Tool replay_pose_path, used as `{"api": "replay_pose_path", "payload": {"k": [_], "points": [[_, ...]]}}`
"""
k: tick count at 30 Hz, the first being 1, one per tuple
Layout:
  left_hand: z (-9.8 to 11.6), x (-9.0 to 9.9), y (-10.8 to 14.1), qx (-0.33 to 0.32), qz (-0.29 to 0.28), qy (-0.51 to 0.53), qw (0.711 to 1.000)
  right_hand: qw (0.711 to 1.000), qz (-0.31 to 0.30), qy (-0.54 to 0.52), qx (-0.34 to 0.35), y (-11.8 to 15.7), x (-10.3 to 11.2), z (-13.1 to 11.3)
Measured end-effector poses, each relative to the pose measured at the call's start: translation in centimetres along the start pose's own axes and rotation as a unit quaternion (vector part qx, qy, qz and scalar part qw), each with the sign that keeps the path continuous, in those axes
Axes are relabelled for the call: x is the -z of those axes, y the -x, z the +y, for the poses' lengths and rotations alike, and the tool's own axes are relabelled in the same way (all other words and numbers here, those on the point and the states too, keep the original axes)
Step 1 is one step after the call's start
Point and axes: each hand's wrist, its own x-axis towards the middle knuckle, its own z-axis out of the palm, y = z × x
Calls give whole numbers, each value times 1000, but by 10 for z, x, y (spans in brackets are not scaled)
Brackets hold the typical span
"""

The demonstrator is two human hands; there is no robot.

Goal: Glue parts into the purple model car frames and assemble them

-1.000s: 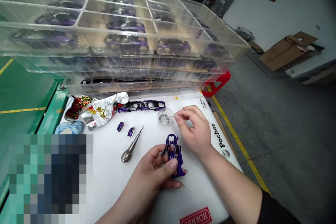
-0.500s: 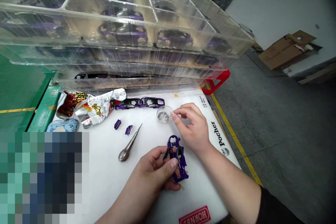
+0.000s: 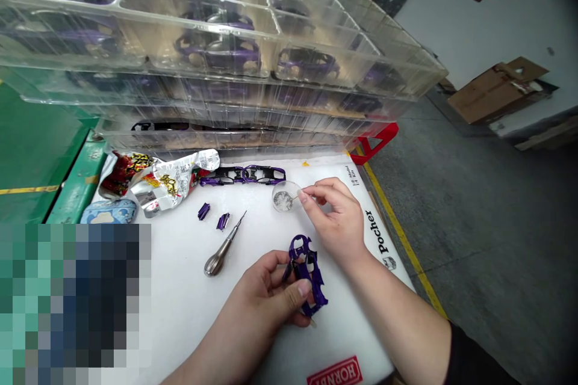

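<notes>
Snugly curled left hand (image 3: 259,295) around bodyshell (image 3: 317,292)

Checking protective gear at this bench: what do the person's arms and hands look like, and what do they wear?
The left hand and right hand are bare: no gloves, rings or watch show. The right forearm runs bare up to a black sleeve at the lower edge. The left forearm is bare, no sleeve in view.
</notes>
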Motion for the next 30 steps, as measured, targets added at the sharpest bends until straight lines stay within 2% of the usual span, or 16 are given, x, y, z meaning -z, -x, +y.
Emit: {"api": "replay_pose_path", "payload": {"k": [9, 19, 30], "points": [[0, 2, -1, -7, -6, 4, 1000, 1000, -5, -10, 3, 2, -1, 3], [8, 3, 3, -41, 55, -4, 998, 998, 49, -33, -16, 2, 4, -5], [10, 5, 1, -36, 87, -2, 996, 998, 44, -38, -19, 1, 4, -2]]}}
